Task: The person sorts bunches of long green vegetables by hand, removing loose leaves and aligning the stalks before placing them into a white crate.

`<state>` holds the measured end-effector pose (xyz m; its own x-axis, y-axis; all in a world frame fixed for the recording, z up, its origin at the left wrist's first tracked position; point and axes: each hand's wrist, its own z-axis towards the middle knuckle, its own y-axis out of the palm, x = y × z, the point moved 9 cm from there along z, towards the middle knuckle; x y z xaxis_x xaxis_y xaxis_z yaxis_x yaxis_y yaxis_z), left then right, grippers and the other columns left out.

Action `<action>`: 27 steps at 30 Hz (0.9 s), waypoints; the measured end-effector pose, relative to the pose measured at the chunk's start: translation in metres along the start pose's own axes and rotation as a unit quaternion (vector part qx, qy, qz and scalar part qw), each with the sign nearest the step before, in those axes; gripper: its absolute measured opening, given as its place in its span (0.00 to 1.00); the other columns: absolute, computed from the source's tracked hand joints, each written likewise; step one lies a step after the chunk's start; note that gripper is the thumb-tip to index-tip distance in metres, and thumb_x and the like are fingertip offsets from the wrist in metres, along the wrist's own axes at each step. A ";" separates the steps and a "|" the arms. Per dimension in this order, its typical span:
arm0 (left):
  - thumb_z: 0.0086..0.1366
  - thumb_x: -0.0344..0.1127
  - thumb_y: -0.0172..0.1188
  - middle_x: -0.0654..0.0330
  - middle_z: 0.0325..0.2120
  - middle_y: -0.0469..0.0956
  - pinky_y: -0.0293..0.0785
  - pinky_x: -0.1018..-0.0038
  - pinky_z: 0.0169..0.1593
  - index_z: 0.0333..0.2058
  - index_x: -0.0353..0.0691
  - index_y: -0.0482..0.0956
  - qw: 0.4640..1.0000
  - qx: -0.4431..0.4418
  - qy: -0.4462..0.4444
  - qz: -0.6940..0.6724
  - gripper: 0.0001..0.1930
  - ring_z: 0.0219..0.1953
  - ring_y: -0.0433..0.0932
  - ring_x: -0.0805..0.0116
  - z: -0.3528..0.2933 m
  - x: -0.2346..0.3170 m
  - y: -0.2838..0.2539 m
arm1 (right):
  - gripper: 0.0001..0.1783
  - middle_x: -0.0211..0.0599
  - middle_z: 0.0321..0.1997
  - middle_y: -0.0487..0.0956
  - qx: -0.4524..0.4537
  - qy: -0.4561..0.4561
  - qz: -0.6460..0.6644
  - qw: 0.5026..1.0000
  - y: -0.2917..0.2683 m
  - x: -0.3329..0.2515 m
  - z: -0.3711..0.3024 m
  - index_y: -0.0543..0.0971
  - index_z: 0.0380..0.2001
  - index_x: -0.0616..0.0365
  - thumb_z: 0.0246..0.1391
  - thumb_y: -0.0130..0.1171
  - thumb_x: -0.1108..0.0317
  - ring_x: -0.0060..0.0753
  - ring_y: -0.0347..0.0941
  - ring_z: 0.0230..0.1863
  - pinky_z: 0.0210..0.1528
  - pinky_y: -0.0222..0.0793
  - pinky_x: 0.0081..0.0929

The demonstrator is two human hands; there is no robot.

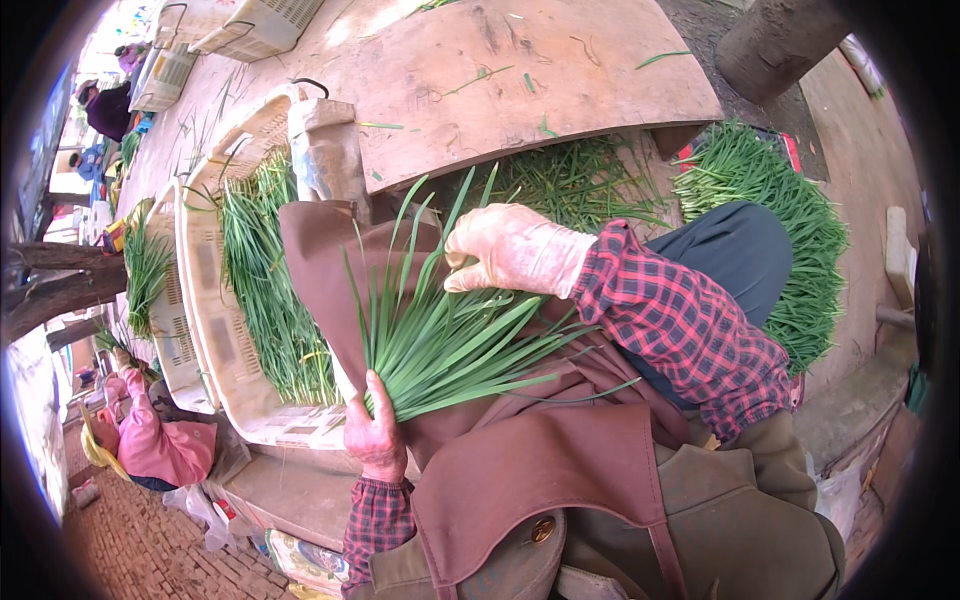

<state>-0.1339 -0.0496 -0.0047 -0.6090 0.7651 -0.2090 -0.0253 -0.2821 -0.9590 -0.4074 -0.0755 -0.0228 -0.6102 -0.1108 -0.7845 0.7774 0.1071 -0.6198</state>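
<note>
Head view: my left hand (377, 436) clamps 1 fanned green-leaf bunch (445, 355), seemingly unfinished; pale-gloved right hand (515, 247), grip unclear; bushy green-leaf heap (790, 245) likely left.

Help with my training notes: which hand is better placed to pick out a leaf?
Probably the right hand, near the fanned end of the bunch; the left hand grips its gathered end.

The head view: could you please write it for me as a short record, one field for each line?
Left hand: grips the gathered end of a chive bunch
Right hand: over the bunch's spread leaves, fingers curled; contact unclear
Under bunch: brown apron
Left side: pale plastic crate with more chives
Right side: large chive pile
Ahead: wooden board
Far left: person in pink top
</note>
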 end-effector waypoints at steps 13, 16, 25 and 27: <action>0.56 0.21 0.58 0.45 0.37 0.77 0.76 0.65 0.31 0.58 0.38 0.74 0.999 0.017 -0.024 -0.034 0.27 0.30 0.79 0.51 -0.010 -0.005 0.003 | 0.06 0.33 0.30 0.82 0.294 0.132 0.306 0.896 -0.068 0.059 -0.043 0.80 0.32 0.62 0.61 0.56 0.71 0.20 0.76 0.29 0.35 0.73 0.21; 0.56 0.21 0.58 0.44 0.37 0.78 0.77 0.64 0.31 0.58 0.38 0.74 0.998 0.019 -0.031 -0.042 0.28 0.31 0.80 0.50 -0.012 -0.005 0.005 | 0.10 0.36 0.35 0.83 0.238 0.157 0.266 0.921 -0.074 0.066 -0.055 0.82 0.40 0.61 0.58 0.62 0.66 0.24 0.78 0.37 0.44 0.74 0.24; 0.56 0.20 0.58 0.45 0.37 0.78 0.77 0.64 0.32 0.59 0.37 0.73 0.998 0.004 -0.037 -0.042 0.29 0.32 0.80 0.50 -0.009 -0.004 0.004 | 0.27 0.48 0.32 0.81 -0.019 0.060 0.062 0.996 0.000 0.025 -0.024 0.79 0.31 0.59 0.61 0.55 0.42 0.54 0.78 0.39 0.43 0.72 0.44; 0.56 0.20 0.57 0.45 0.38 0.78 0.77 0.64 0.33 0.59 0.38 0.73 0.998 0.002 -0.042 -0.042 0.29 0.32 0.80 0.51 -0.005 -0.002 0.002 | 0.21 0.47 0.30 0.81 -0.011 0.066 -0.040 0.997 0.012 0.023 -0.019 0.79 0.31 0.57 0.63 0.53 0.49 0.56 0.77 0.36 0.41 0.72 0.47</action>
<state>-0.1286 -0.0485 -0.0076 -0.6688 0.7352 -0.1105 -0.0820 -0.2207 -0.9719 -0.4151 -0.0576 -0.0489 -0.6862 0.0108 -0.7273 0.7226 0.1251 -0.6799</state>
